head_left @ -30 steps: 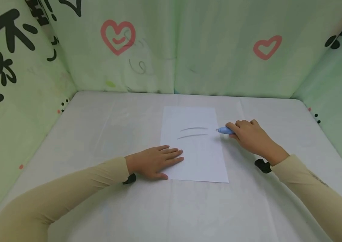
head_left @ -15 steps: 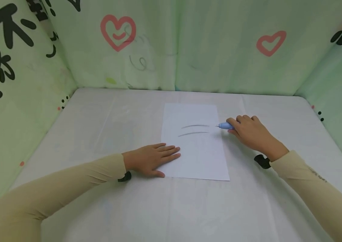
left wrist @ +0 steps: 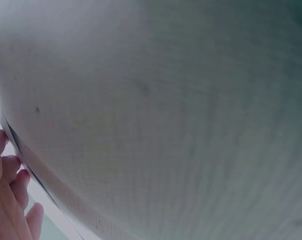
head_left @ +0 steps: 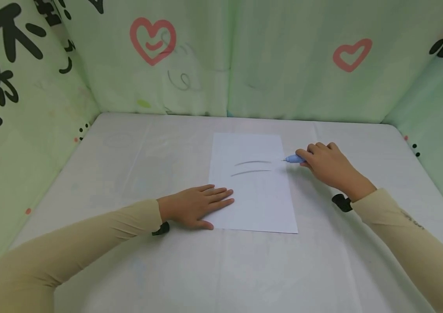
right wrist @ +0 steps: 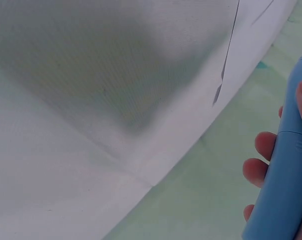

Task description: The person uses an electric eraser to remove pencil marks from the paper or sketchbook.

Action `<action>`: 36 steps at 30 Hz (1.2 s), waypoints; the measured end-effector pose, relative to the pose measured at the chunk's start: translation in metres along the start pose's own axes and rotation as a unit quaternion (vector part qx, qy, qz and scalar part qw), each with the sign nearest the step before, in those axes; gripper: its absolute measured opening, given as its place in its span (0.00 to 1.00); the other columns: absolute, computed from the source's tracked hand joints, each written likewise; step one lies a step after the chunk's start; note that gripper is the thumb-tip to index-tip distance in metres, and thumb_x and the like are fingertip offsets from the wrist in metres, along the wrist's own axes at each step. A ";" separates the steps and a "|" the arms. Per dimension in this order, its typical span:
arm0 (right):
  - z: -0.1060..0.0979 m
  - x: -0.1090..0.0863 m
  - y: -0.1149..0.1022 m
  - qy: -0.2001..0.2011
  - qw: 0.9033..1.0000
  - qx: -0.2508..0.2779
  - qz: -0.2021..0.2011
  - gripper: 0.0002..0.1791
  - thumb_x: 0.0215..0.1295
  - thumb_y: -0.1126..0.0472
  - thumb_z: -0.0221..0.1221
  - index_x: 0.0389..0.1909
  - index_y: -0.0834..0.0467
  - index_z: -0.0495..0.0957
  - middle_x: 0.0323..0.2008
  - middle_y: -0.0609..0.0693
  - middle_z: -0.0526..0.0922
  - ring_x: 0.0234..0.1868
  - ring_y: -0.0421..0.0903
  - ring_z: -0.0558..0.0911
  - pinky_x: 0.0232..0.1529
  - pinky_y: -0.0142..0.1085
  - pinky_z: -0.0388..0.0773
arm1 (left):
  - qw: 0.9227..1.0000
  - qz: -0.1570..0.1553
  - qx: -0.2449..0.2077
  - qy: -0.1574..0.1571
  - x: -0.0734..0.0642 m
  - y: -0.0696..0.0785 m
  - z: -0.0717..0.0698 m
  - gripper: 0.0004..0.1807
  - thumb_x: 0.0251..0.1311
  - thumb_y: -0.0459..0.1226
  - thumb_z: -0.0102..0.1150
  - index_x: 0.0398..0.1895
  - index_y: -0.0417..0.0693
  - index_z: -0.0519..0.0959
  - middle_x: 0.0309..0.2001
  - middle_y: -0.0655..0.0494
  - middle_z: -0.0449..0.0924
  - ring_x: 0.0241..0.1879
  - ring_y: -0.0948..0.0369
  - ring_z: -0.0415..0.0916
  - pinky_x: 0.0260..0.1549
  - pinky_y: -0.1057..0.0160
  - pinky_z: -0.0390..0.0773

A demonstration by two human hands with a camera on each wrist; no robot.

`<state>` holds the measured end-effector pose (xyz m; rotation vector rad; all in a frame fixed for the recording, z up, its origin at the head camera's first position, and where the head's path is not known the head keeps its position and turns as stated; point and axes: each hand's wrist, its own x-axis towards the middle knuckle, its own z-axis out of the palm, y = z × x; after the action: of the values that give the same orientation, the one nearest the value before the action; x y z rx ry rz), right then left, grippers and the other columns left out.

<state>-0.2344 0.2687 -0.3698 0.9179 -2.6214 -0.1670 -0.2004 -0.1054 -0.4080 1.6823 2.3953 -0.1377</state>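
Note:
A white sheet of paper [head_left: 260, 204] lies on the table, with two short, dark, slightly curved lines [head_left: 252, 162] across its upper half. My left hand [head_left: 198, 206] rests on its lower left part, palm down with fingers spread. In the left wrist view, only the fingers [left wrist: 21, 190] show at the lower left edge. My right hand [head_left: 328, 167] grips a thick blue pen-shaped tool [right wrist: 285, 165] with a narrow metallic tip. The tip points left, near the paper's right edge and close to the lines' right ends. Whether it touches the paper, I cannot tell.
A white cloth [head_left: 147, 152] covers the table. Green printed curtains [head_left: 276, 65] with red hearts and black characters enclose the back and both sides. Black wrist devices [head_left: 341, 202] sit under both sleeves.
My right hand has moved slightly right and away from me with the blue tool. The left hand stays on the paper. The whole head view has shifted a little upward.

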 end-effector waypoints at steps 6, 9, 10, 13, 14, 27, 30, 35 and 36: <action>0.002 0.004 0.004 -0.014 1.000 0.001 0.000 0.13 0.58 0.61 0.62 0.43 0.58 0.75 0.29 0.55 0.77 0.28 0.53 0.76 0.29 0.47 0.70 | 1.000 -0.001 -0.009 -0.003 0.001 0.000 0.000 0.42 0.66 0.58 0.41 0.75 0.48 0.45 0.76 0.51 0.41 0.75 0.56 0.42 0.72 0.53 0.48; 0.003 0.006 0.004 -0.045 0.999 -0.001 0.007 0.13 0.61 0.61 0.60 0.45 0.58 0.74 0.32 0.56 0.78 0.32 0.54 0.77 0.32 0.48 0.71 | 1.000 -0.001 -0.012 -0.002 0.001 0.000 0.000 0.41 0.66 0.58 0.41 0.75 0.48 0.45 0.76 0.51 0.42 0.75 0.55 0.43 0.72 0.52 0.48; 0.002 0.006 0.004 -0.058 0.998 -0.001 0.010 0.13 0.62 0.61 0.59 0.46 0.59 0.74 0.34 0.57 0.79 0.33 0.54 0.78 0.33 0.49 0.71 | 1.000 -0.001 -0.011 -0.001 0.001 0.000 0.000 0.41 0.66 0.58 0.41 0.75 0.48 0.45 0.76 0.51 0.42 0.75 0.56 0.43 0.72 0.52 0.48; 0.002 0.007 0.003 -0.088 0.996 0.000 0.014 0.14 0.64 0.61 0.58 0.49 0.60 0.73 0.36 0.58 0.79 0.36 0.55 0.78 0.36 0.50 0.71 | 1.000 0.003 -0.010 0.005 0.001 0.000 0.000 0.41 0.66 0.58 0.42 0.75 0.47 0.46 0.76 0.51 0.43 0.75 0.55 0.44 0.72 0.52 0.49; 0.002 0.007 0.003 -0.094 0.996 0.002 0.014 0.14 0.64 0.61 0.57 0.49 0.60 0.73 0.36 0.58 0.78 0.36 0.55 0.78 0.36 0.50 0.71 | 1.000 0.003 -0.009 0.005 0.001 0.000 0.000 0.41 0.66 0.58 0.42 0.75 0.47 0.46 0.76 0.51 0.43 0.75 0.55 0.44 0.72 0.52 0.49; 0.017 0.016 0.014 -0.022 0.998 -0.012 -0.059 0.15 0.55 0.64 0.64 0.42 0.61 0.73 0.30 0.57 0.77 0.31 0.55 0.76 0.32 0.45 0.67 | 1.000 0.013 -0.001 0.016 0.000 0.000 0.000 0.41 0.65 0.58 0.42 0.74 0.46 0.48 0.75 0.49 0.45 0.75 0.54 0.45 0.71 0.51 0.50; 0.021 0.018 0.018 0.015 0.996 -0.022 -0.082 0.16 0.52 0.64 0.67 0.39 0.60 0.72 0.28 0.56 0.76 0.28 0.54 0.74 0.31 0.44 0.65 | 1.000 0.011 -0.001 0.012 0.001 0.000 0.000 0.41 0.65 0.58 0.42 0.74 0.47 0.47 0.75 0.50 0.44 0.75 0.55 0.45 0.72 0.52 0.50; 0.024 0.020 0.022 0.055 0.992 -0.031 -0.108 0.17 0.49 0.63 0.69 0.35 0.62 0.71 0.25 0.56 0.75 0.26 0.53 0.73 0.29 0.42 0.65 | 1.000 0.002 0.002 0.002 0.002 -0.001 0.000 0.41 0.65 0.59 0.41 0.75 0.48 0.46 0.76 0.52 0.43 0.75 0.56 0.43 0.72 0.53 0.49; 0.025 0.021 0.022 0.057 0.992 -0.033 -0.110 0.18 0.48 0.62 0.69 0.35 0.62 0.71 0.25 0.56 0.76 0.26 0.52 0.73 0.29 0.42 0.66 | 1.000 0.001 0.002 0.000 0.002 -0.001 0.000 0.41 0.65 0.59 0.41 0.75 0.49 0.45 0.76 0.52 0.42 0.75 0.56 0.43 0.72 0.53 0.48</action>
<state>-0.2716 0.2731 -0.3816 1.1558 -2.3934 -0.2489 -0.2022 -0.1045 -0.4088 1.6866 2.3941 -0.1424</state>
